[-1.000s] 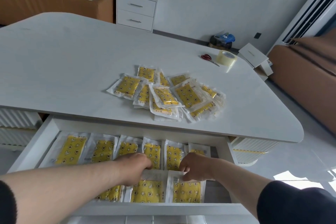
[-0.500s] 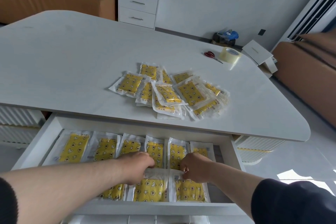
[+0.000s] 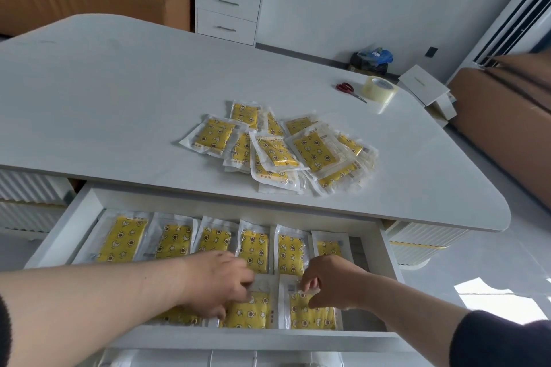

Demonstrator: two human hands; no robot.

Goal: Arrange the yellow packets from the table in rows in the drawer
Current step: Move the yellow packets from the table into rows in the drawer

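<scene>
The open white drawer under the table holds a back row of several yellow packets in clear wrappers. A front row lies nearer me. My left hand grips the clear top edge of one front-row packet with curled fingers. My right hand pinches the top of the neighbouring front-row packet to its right. A loose, overlapping pile of several yellow packets lies on the white table beyond the drawer.
Red-handled scissors and a roll of clear tape lie at the table's far right. A white two-drawer cabinet stands behind the table. A brown sofa is at the right.
Both hands stayed on the tops of the two front-row packets and have drawn slightly apart. The view has shifted a little; the pile on the table has not moved.
</scene>
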